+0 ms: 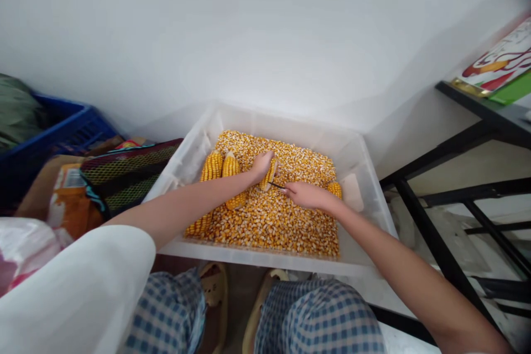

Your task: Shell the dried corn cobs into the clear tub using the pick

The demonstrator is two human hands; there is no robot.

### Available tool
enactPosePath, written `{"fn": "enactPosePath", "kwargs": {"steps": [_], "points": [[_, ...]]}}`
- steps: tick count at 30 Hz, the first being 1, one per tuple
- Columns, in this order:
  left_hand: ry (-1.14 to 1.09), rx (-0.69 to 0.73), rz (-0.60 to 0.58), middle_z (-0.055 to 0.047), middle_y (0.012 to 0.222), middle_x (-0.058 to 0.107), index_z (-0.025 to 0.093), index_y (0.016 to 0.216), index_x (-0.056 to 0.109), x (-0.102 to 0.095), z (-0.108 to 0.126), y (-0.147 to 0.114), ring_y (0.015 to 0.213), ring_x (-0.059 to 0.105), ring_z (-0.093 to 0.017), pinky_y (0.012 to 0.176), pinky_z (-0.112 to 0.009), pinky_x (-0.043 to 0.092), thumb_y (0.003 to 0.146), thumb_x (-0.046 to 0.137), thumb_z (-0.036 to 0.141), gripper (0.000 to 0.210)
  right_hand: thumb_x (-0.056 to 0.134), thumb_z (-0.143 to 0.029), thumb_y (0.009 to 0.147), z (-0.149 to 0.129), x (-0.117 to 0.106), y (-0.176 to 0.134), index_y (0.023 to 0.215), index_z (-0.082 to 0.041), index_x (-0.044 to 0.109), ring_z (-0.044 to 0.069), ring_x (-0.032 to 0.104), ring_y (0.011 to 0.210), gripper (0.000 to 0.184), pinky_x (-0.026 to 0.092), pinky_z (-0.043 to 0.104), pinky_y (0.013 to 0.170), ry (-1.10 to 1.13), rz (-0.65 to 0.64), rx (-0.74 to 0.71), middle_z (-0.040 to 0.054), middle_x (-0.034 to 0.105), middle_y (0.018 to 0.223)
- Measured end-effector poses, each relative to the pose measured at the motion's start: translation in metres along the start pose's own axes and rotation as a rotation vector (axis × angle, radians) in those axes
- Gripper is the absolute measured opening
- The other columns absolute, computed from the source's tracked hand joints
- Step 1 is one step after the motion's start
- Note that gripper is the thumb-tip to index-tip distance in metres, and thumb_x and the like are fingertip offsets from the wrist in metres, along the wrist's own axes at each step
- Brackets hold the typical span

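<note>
My left hand [262, 165] is closed around a corn cob [269, 176], holding it over the loose kernels. In my right hand [305, 193] is a thin dark tool like a screwdriver [275, 185], its tip against the cob; its exact kind is too small to make out. Loose yellow kernels [282, 227] cover the bottom of a translucent plastic bin [265, 254]. Whole corn cobs [231, 168] lie along the bin's left side, partly hidden by my left forearm. Another cob [334, 189] shows at the right, behind my right wrist.
A blue crate [78, 121] with a dark green bundle stands at the left, near a mesh bag [133, 174] and cardboard. At the right rises a black metal rack [418, 215] with a colourful package [498, 61] on top. A white wall [265, 38] is behind the bin.
</note>
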State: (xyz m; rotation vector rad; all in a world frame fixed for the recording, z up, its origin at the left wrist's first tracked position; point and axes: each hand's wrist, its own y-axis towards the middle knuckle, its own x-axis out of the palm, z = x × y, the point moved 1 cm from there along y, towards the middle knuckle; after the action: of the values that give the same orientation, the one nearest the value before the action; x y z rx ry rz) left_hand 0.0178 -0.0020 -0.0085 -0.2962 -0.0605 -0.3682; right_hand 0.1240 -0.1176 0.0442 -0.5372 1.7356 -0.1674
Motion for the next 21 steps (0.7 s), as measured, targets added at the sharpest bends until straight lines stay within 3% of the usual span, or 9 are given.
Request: {"fn": "enactPosePath", "kwargs": {"steps": [4, 21], "points": [[-0.088, 0.000, -0.039, -0.001, 0.044, 0.050, 0.017, 0.061, 0.044, 0.0013, 0.0012, -0.0023, 0.038, 0.049, -0.014, 0.043, -0.026, 0.041, 0.072, 0.037, 0.028, 0.017, 0.024, -0.039, 0.090, -0.0008, -0.0006, 0.0000, 0.093, -0.015, 0.059, 0.018, 0.058, 0.076, 0.042, 0.036, 0.024, 0.063, 0.004, 0.010, 0.017, 0.0104, 0.065, 0.092], [-0.071, -0.004, -0.004, 0.000, 0.042, 0.049, 0.015, 0.068, 0.050, 0.0017, -0.0001, -0.0001, 0.039, 0.050, -0.015, 0.046, -0.027, 0.043, 0.072, 0.038, 0.027, 0.017, 0.024, -0.034, 0.090, -0.0006, 0.0082, 0.0019, 0.099, -0.016, 0.058, 0.018, 0.058, 0.078, 0.040, 0.035, 0.024, 0.064, -0.002, 0.043, 0.106, 0.0114, 0.064, 0.095]]}}
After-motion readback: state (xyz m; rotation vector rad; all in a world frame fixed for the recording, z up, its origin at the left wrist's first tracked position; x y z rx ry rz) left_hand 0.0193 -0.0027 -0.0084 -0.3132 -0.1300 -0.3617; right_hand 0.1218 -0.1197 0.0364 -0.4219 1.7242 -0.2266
